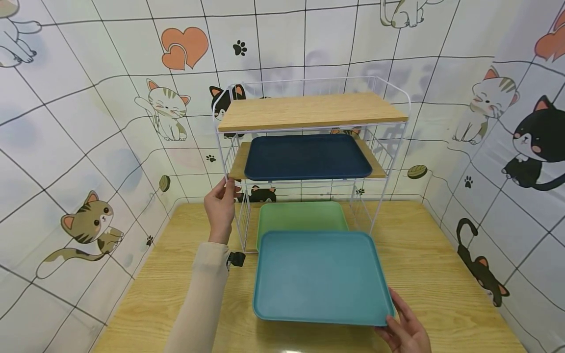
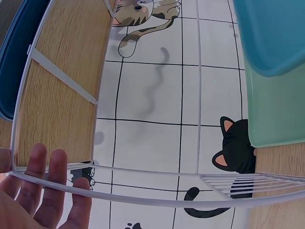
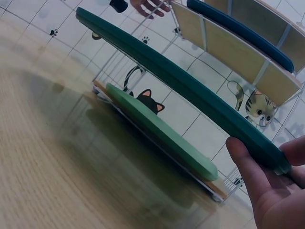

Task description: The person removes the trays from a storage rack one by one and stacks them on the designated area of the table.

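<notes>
A teal-blue tray (image 1: 324, 279) hangs above the table in front of the rack, held at its near right corner by my right hand (image 1: 406, 326). In the right wrist view, the thumb and fingers pinch the tray (image 3: 190, 93) by its edge, and it is clear of the tabletop. My left hand (image 1: 220, 208) grips the left front of the white wire rack (image 1: 390, 193) at middle-shelf height. A dark blue tray (image 1: 309, 157) lies on the middle shelf. On the bottom level rests a light green tray (image 1: 302, 215), partly hidden behind the teal-blue one.
The rack's top shelf is a wooden board (image 1: 313, 110) with a wire rail around it. Beneath everything is a wood-grain table (image 1: 441, 274). Cat-patterned walls (image 1: 282, 39) enclose the back and both sides.
</notes>
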Motion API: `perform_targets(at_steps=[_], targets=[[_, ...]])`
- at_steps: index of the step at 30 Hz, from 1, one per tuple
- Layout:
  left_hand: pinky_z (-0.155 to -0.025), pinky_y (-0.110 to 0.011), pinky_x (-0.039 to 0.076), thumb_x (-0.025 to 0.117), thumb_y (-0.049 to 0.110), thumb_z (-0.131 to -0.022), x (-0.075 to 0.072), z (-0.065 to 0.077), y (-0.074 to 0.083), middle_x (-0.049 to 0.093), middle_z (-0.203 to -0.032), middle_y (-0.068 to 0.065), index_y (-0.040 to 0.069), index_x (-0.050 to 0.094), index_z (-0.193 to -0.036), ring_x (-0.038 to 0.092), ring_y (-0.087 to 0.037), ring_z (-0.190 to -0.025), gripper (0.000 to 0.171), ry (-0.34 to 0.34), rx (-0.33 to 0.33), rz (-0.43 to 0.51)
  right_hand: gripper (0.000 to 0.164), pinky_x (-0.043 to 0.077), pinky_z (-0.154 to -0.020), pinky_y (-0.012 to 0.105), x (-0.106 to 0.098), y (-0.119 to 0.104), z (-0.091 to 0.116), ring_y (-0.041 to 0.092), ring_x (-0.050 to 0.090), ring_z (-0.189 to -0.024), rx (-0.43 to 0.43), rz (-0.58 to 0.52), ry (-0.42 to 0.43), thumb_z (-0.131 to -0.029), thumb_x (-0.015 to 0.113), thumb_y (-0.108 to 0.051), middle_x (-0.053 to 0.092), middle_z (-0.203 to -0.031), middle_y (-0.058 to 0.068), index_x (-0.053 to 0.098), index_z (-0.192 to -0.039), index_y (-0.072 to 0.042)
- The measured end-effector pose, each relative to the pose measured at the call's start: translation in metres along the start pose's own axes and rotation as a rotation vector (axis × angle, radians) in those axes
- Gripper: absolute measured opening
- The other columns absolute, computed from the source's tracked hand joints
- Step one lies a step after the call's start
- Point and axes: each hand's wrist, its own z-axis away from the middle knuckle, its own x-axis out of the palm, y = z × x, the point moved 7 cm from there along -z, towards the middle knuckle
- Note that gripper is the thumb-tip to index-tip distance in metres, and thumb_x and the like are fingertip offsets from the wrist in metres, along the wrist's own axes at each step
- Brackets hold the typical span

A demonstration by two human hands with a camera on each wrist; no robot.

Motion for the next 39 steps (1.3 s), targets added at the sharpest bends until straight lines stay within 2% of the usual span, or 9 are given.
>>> perform_targets(at_steps=[4,13,17,21,25,29,33,36,39], targets=[[-0.068,-0.019,0.052,0.065,0.035,-0.102,0.000,0.000,0.001,0.070,-0.077,0.014,0.009,0.067,-0.136,0.068,-0.002,-0.070,0.043,-0.002,-0.001,0.006,0.051,0.060,-0.087,0.033,-0.009,0.013,0.001,0.005,0.070,-0.103,0.111,0.035,0.083,-0.090,0.078,-0.008,0.052,-0.125,-0.038,0.063,-0.121,-0.046],[-0.066,-0.019,0.050,0.063,0.030,-0.103,0.000,-0.001,0.000,0.075,-0.085,0.000,0.007,0.065,-0.137,0.069,-0.005,-0.071,0.040,-0.010,-0.038,-0.005,0.048,0.058,-0.089,0.033,-0.018,0.034,0.003,0.009,0.070,-0.103,0.204,0.045,0.103,-0.088,0.080,-0.009,0.056,-0.111,-0.041,0.066,-0.107,-0.050],[-0.067,-0.020,0.051,0.061,0.022,-0.105,0.001,0.006,0.015,0.075,-0.095,-0.020,0.002,0.063,-0.137,0.068,-0.005,-0.070,0.038,-0.014,-0.040,-0.018,0.046,0.057,-0.094,0.036,-0.021,0.044,0.004,0.011,0.070,-0.104,0.250,0.066,0.125,-0.087,0.082,-0.014,0.041,-0.153,-0.019,0.061,-0.109,-0.048],[-0.069,-0.019,0.052,0.061,0.019,-0.105,0.002,0.015,0.032,0.076,-0.083,-0.004,-0.001,0.062,-0.138,0.067,0.001,-0.068,0.039,-0.026,-0.038,-0.023,0.048,0.055,-0.098,0.040,-0.024,0.053,0.005,0.011,0.069,-0.105,0.285,0.041,0.144,-0.080,0.088,-0.019,0.025,-0.161,-0.007,0.061,-0.110,-0.047],[-0.069,-0.018,0.052,0.061,0.019,-0.105,0.002,0.016,0.035,0.067,-0.073,0.021,-0.002,0.061,-0.138,0.065,0.005,-0.066,0.040,-0.032,-0.034,-0.026,0.045,0.054,-0.100,0.045,-0.027,0.059,0.006,0.016,0.069,-0.108,0.295,0.021,0.128,-0.081,0.088,-0.019,0.052,-0.122,-0.029,0.066,-0.106,-0.049],[-0.067,-0.017,0.051,0.060,0.018,-0.105,0.002,0.015,0.035,0.067,-0.072,0.020,-0.004,0.062,-0.137,0.065,0.004,-0.065,0.038,-0.028,-0.017,-0.017,0.043,0.052,-0.101,0.050,-0.028,0.064,0.007,0.026,0.068,-0.111,0.350,-0.009,0.054,-0.083,0.086,-0.018,0.063,-0.106,-0.027,0.069,-0.103,-0.052],[-0.066,-0.016,0.051,0.062,0.019,-0.104,0.001,0.012,0.030,0.074,-0.078,0.003,-0.002,0.063,-0.136,0.067,0.001,-0.066,0.038,-0.015,-0.012,-0.004,0.043,0.050,-0.103,0.051,-0.028,0.068,0.008,0.029,0.067,-0.114,0.387,-0.032,0.003,-0.089,0.081,-0.016,0.064,-0.106,-0.022,0.069,-0.103,-0.054],[-0.067,-0.017,0.052,0.064,0.024,-0.103,0.001,0.005,0.016,0.074,-0.079,0.005,0.002,0.065,-0.135,0.068,0.000,-0.066,0.039,0.001,-0.007,0.007,0.043,0.051,-0.102,0.049,-0.029,0.070,0.007,0.024,0.068,-0.113,0.353,-0.019,0.019,-0.089,0.081,-0.016,0.065,-0.108,-0.023,0.068,-0.105,-0.054],[-0.066,-0.017,0.052,0.066,0.029,-0.102,0.001,-0.001,0.001,0.069,-0.074,0.019,0.004,0.067,-0.135,0.068,0.001,-0.065,0.041,0.012,0.007,0.018,0.043,0.053,-0.100,0.046,-0.028,0.073,0.006,0.020,0.068,-0.113,0.328,-0.035,-0.079,-0.092,0.078,-0.018,0.064,-0.112,-0.025,0.068,-0.109,-0.056]])
